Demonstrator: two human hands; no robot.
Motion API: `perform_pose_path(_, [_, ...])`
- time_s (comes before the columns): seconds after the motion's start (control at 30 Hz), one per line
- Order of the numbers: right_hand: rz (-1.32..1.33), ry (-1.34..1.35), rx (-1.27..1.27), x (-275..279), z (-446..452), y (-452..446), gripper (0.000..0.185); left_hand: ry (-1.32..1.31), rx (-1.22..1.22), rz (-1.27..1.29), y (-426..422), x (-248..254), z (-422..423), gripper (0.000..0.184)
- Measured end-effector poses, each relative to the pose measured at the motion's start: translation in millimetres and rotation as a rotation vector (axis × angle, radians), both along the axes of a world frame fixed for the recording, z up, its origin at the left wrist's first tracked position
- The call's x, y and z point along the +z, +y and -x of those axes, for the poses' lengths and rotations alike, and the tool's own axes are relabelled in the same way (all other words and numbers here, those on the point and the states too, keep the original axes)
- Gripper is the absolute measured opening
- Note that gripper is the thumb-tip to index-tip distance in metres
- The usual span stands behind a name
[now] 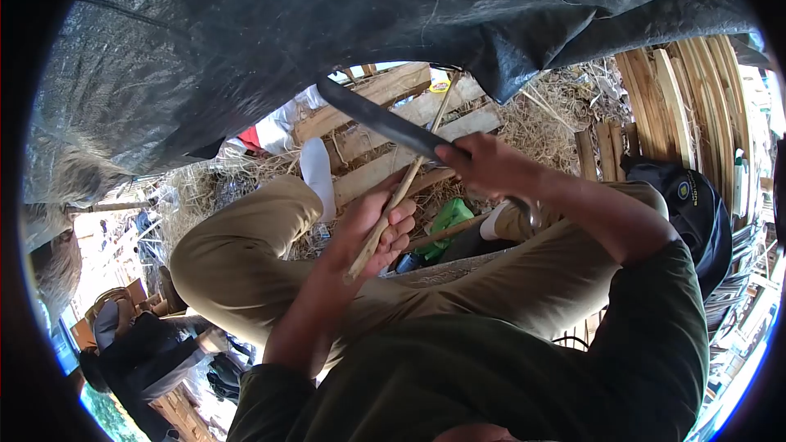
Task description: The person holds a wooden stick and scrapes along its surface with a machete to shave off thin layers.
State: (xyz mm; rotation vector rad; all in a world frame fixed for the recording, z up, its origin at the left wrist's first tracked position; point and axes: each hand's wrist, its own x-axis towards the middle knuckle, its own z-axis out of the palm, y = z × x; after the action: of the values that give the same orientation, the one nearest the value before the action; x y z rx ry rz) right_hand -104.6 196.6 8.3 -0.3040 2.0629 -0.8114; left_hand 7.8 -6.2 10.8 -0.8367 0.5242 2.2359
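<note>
My left hand point(375, 227) is closed around a thin, pale wooden stick point(399, 195), which slants up and away from me. In my right hand point(493, 165) is a machete, its long dark blade point(381, 120) pointing to the upper left. The blade crosses the stick just beyond my left fingers; whether its edge cuts into the wood I cannot tell. My right fingers hide most of the grip. Both hands are above my lap, between my bent knees in tan trousers point(246, 233).
A dark tarp point(270, 24) hangs low across the top. Wooden planks point(385, 98) and straw point(548, 127) cover the ground ahead. Upright boards point(688, 98) and a black bag point(684, 196) stand at right. A green plastic bag point(449, 225) lies below my hands. Another person point(147, 352) is at lower left.
</note>
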Motion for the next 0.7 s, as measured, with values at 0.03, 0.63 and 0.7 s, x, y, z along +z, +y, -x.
perform_pose_path(0.03, [-0.049,-0.002,-0.002,-13,11,5,0.049,-0.021,0.02,0.0,0,1,1,0.045])
perform_pose_path(0.63, [-0.039,-0.049,-0.18,-22,3,-1,0.052,-0.022,0.207,-0.182,-11,13,-14,0.041])
perform_pose_path(0.7, [-0.056,-0.086,-0.175,-34,22,5,0.05,-0.073,0.192,-0.179,-12,5,-14,0.039])
